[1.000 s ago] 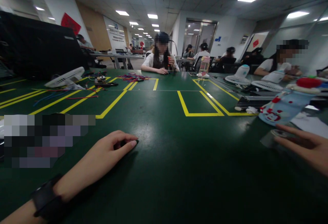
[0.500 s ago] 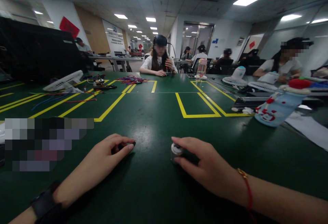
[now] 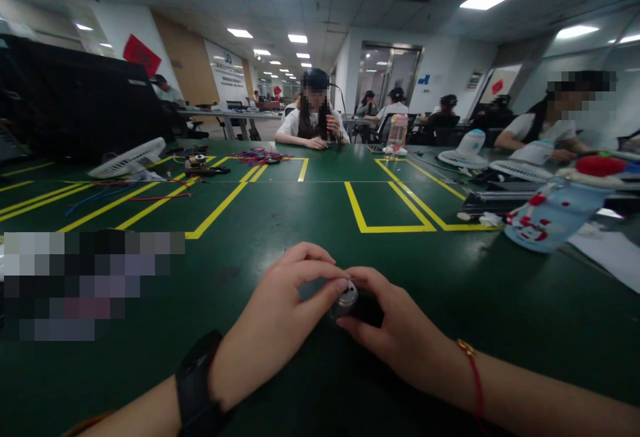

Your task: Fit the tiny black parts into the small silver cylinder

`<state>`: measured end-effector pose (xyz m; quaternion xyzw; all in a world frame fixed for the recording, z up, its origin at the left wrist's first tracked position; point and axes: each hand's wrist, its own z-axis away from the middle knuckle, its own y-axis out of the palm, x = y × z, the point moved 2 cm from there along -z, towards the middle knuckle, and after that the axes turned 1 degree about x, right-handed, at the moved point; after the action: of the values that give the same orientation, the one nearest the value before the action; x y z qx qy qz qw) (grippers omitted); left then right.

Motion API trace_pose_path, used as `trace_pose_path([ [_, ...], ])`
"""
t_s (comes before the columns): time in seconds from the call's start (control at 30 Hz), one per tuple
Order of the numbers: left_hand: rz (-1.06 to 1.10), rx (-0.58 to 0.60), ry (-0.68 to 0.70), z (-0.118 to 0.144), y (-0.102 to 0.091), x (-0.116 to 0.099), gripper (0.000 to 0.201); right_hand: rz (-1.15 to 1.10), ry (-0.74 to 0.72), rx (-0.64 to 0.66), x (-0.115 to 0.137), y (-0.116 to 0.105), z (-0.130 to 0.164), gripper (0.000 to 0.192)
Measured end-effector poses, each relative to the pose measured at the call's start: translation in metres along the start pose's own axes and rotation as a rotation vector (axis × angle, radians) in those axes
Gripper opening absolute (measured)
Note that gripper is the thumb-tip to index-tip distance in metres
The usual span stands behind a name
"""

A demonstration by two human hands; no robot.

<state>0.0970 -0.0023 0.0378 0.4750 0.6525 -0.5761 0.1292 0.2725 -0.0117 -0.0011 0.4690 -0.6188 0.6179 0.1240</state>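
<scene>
A small silver cylinder that looks like a motor (image 3: 347, 303) stands upright on the green table, with dark spots on its top face. My right hand (image 3: 400, 317) grips it from the right between thumb and fingers. My left hand (image 3: 295, 297) reaches in from the left, thumb and index finger pinched together at the motor's top edge. Whatever lies in that pinch is hidden behind the fingertips. The fingertips of both hands almost meet above the motor.
A light blue bottle (image 3: 555, 213) with a red top stands at the right, beside dark metal parts (image 3: 493, 200). White fan parts (image 3: 130, 159), wires (image 3: 260, 155) and a clear bottle (image 3: 397, 133) lie farther back. Opposite sits a person (image 3: 314, 113). Yellow tape marks the table.
My left hand has moved right, from apart on the table to the motor's top, its fingers pinched. My right hand stays around the motor. The view has shifted slightly.
</scene>
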Motion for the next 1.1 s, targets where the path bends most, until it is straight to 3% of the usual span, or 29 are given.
trace_pose_path([
  [0.13,0.003,0.015,-0.107,0.007,-0.004,0.016,0.02,0.016,0.015,0.004,0.003,-0.006,0.004,0.034],
  [0.3,-0.173,0.157,-0.067,0.014,0.016,0.033,0.016,0.096,-0.004,-0.061,-0.001,-0.005,0.007,0.054],
  [0.47,-0.166,0.162,-0.062,0.013,0.017,0.033,0.023,0.173,-0.002,-0.121,-0.01,-0.017,0.008,0.048],
  [0.6,-0.105,0.079,-0.143,0.017,-0.012,0.036,0.036,0.368,0.112,-0.357,-0.045,-0.069,0.025,0.051],
  [0.7,-0.148,-0.016,-0.215,0.026,-0.042,0.051,0.037,0.543,0.322,-0.521,-0.086,-0.124,0.057,0.056],
  [0.8,-0.18,-0.065,-0.347,0.036,-0.062,0.075,0.039,0.651,0.582,-0.518,-0.125,-0.17,0.093,0.054],
  [0.87,-0.15,-0.05,-0.428,0.041,-0.067,0.088,0.041,0.696,0.642,-0.49,-0.139,-0.187,0.107,0.051],
  [0.97,-0.115,-0.023,-0.473,0.043,-0.064,0.095,0.043,0.919,0.501,-0.58,-0.131,-0.183,0.104,0.064],
  [1.03,-0.125,-0.008,-0.475,0.041,-0.061,0.096,0.045,1.034,0.245,-0.648,-0.105,-0.159,0.087,0.071],
  [1.1,-0.148,0.012,-0.476,0.04,-0.058,0.096,0.046,0.995,-0.029,-0.568,-0.071,-0.12,0.063,0.064],
])
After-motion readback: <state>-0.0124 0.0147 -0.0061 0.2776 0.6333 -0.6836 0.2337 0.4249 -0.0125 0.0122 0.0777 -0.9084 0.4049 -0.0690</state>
